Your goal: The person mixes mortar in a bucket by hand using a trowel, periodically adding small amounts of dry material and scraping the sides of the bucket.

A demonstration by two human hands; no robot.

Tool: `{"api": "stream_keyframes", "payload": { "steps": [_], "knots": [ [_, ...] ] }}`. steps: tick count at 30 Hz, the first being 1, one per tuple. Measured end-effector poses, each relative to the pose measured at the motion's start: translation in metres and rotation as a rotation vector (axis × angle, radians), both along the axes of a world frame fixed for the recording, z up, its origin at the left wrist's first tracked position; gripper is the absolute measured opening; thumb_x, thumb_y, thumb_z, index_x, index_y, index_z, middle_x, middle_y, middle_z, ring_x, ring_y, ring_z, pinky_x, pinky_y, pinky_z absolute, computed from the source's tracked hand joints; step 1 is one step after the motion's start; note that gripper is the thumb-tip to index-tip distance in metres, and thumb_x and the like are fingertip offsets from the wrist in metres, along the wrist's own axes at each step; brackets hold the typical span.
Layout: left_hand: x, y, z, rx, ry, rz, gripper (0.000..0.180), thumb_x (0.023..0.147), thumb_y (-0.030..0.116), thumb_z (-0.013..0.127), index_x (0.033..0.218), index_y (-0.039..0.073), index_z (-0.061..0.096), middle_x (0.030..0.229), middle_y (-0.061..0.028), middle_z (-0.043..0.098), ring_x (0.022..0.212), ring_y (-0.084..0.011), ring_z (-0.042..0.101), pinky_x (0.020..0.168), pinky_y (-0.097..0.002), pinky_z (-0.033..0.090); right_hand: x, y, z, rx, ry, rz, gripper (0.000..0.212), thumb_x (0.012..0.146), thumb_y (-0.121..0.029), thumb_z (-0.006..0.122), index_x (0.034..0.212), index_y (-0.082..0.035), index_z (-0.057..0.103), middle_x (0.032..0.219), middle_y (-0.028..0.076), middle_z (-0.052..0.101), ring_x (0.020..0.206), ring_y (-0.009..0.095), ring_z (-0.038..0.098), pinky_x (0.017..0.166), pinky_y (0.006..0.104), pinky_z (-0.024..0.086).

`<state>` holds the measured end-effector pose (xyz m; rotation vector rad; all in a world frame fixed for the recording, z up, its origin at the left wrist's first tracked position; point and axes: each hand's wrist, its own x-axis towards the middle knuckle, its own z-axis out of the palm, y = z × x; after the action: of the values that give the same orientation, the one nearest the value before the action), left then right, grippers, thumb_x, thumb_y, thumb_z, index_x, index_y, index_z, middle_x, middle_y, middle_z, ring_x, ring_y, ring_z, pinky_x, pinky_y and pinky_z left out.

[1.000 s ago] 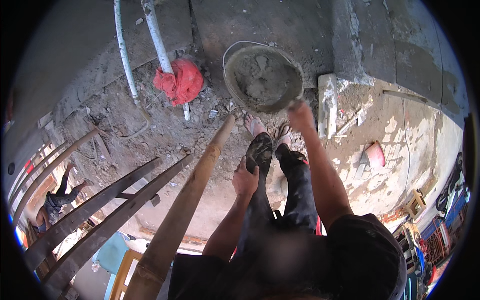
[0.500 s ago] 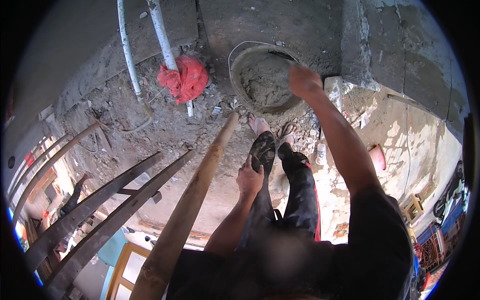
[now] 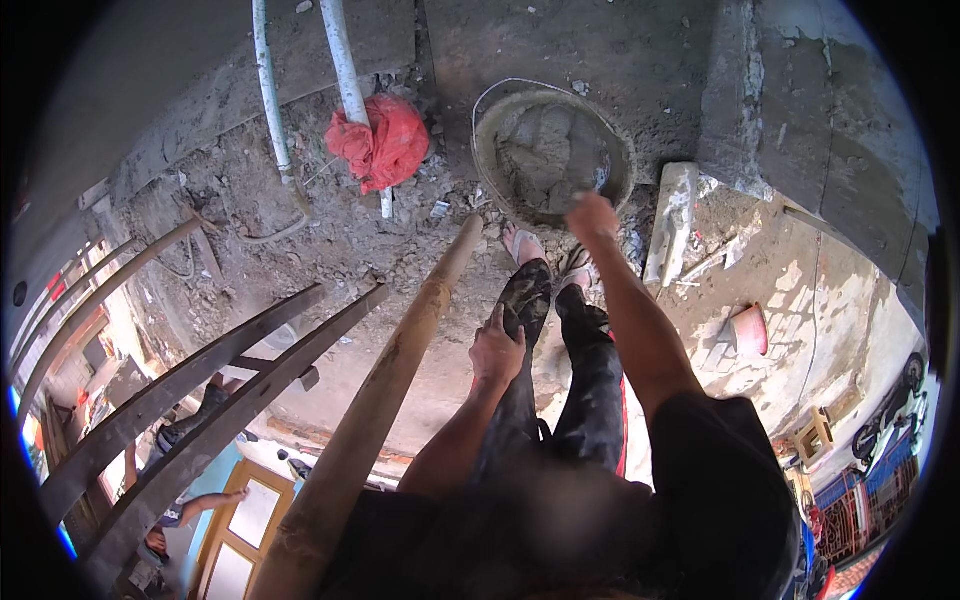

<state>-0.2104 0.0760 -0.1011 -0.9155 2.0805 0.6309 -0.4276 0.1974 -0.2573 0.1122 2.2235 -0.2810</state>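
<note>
A round bucket (image 3: 628,165) with a thin wire handle stands beyond my feet, partly filled with wet grey mortar (image 3: 540,150). My right hand (image 3: 593,218) is closed at the bucket's near right rim. What it grips is hidden, though a pale glint shows in the mortar just beyond the fingers. My left hand (image 3: 497,352) rests on my left leg near the knee, fingers spread and holding nothing. My sandalled feet stand just short of the bucket.
A thick bamboo pole (image 3: 400,340) slants up at my left, beside dark wooden bars (image 3: 240,365). Red plastic (image 3: 385,145) wraps a pipe. A pale block (image 3: 672,222) lies right of the bucket; a pink bucket (image 3: 748,330) is further right. Another person (image 3: 200,505) is below left.
My right hand has moved from over the bucket's right side down to its near rim, uncovering more mortar. My left hand stays on the leg. The other person shows more at lower left.
</note>
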Motion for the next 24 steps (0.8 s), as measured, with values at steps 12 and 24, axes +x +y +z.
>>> {"api": "stream_keyframes", "payload": {
  "steps": [12,24],
  "knots": [
    [0.028,0.010,-0.001,-0.024,0.080,0.051,0.058,0.085,0.032,0.065,0.136,0.009,0.050,0.115,-0.0191,0.065,0.104,-0.0375,0.064,0.088,-0.0475,0.052,0.036,0.042,0.051,-0.251,0.173,-0.031,0.043,0.081,-0.036,0.067,0.106,0.000,0.066,0.097,0.027,0.067,0.095,0.044,0.064,0.083,0.0513,0.051],
    [0.119,0.009,0.023,-0.027,0.415,0.331,0.072,0.082,0.044,0.070,0.133,-0.003,0.049,0.120,-0.0288,0.060,0.111,-0.0424,0.060,0.093,-0.0468,0.049,0.029,0.041,0.177,-0.046,0.234,0.168,0.042,0.092,-0.041,0.054,0.105,-0.003,0.067,0.104,0.024,0.068,0.099,0.041,0.066,0.088,0.0486,0.052]
  ]
}}
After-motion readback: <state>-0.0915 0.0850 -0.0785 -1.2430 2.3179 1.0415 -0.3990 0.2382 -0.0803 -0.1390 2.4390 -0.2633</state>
